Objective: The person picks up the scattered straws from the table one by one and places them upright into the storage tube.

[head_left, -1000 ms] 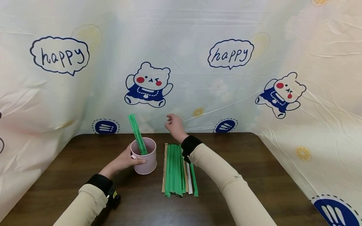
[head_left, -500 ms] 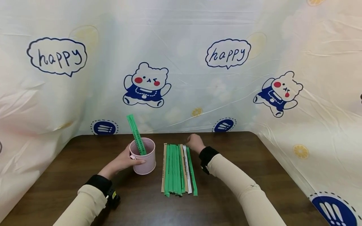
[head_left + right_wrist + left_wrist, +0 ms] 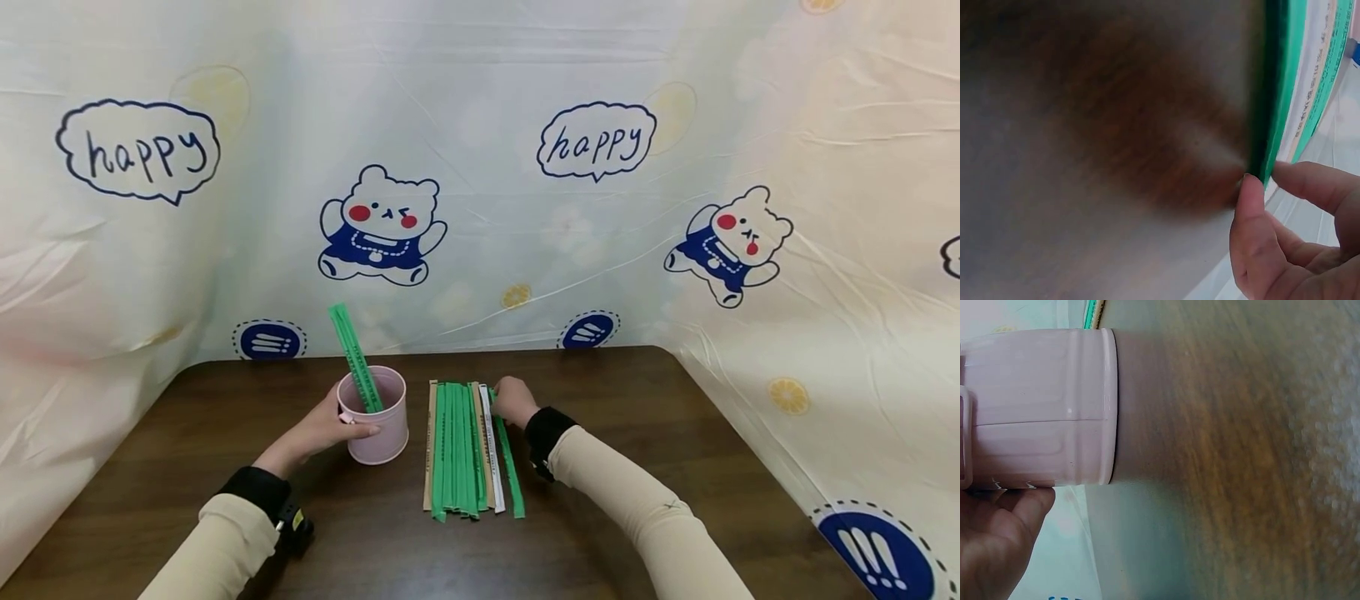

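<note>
Right hand (image 3: 515,402) pinches outermost green strip (image 3: 512,475), right of pink bucket (image 3: 387,438).
Left hand (image 3: 321,426) grips bucket, fingers curled round its side; right fingers nearly together on the strip's far end.

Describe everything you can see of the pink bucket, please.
The pale, round-walled pink bucket looks like painted metal, with a seam, a raised band near its base and a handle-like loop. It stands upright on the dark table, open at the top; green strips lean inside, and the left hand grips its side.
</note>
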Available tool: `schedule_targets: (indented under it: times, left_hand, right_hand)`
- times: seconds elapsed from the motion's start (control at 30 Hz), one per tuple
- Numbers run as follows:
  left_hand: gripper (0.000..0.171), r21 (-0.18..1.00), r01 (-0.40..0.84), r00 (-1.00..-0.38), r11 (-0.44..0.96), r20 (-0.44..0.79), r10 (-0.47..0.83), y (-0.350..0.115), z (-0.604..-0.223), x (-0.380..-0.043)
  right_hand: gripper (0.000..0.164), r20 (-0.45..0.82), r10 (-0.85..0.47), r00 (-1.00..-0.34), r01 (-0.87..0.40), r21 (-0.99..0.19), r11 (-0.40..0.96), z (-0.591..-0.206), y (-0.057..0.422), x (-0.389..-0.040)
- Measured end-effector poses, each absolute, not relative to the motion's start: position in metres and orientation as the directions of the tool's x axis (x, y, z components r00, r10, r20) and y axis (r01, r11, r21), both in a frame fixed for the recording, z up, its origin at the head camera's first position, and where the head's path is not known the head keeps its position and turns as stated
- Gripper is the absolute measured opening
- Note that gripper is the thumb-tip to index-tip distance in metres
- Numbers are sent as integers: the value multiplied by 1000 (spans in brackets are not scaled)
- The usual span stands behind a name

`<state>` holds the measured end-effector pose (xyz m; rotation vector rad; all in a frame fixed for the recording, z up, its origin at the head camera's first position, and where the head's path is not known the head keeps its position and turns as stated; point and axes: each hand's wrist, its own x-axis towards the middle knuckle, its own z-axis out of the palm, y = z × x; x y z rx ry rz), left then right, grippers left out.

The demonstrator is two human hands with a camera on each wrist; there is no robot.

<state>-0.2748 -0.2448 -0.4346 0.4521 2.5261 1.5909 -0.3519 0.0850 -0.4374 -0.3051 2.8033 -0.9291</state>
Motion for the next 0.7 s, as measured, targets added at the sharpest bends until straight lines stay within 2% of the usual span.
schedule_targets:
  times: [0.17,0.33,0.37,0.43,0.47,0.53,0.57,0.63,0.7]
  left_hand:
    - [100,890,171,-952,424,39,302,-244,-434,-274]
    - [101,888,170,-954,427,40,298,-244,-435,-274]
    - [102,888,168,-955,429,38,296,-245,-435,-274]
    - [102,889,164,-955,428,34,294,-245,-436,-274]
    - [103,889,162,-955,428,32,294,-245,-436,-274]
    - [104,890,159,-955,427,30,294,-245,-436,-274]
    - [104,891,161,-955,424,32,296,-245,-436,-274]
    - [104,892,164,-954,420,34,299,-245,-436,-273]
    - [104,892,165,-954,421,36,298,-245,-436,-273]
  right_hand:
    - [39,-92,-240,-966,-136,-610,781,-444,85,-355]
    - [38,-82,-243,-967,-146,-604,783,-447,86,-358]
    - [35,-75,-245,-967,-150,-609,779,-446,86,-358]
    - [7,-75,-257,-964,-160,-608,778,-445,87,-358]
    - [13,-75,-262,-962,-163,-613,773,-444,87,-358]
    - [42,-62,-270,-961,-175,-621,764,-441,88,-358]
    - [51,-60,-270,-961,-176,-622,763,-439,88,-359]
    - [58,-48,-266,-963,-180,-620,764,-434,89,-361]
    - [54,-33,-253,-967,-180,-616,767,-428,90,-363]
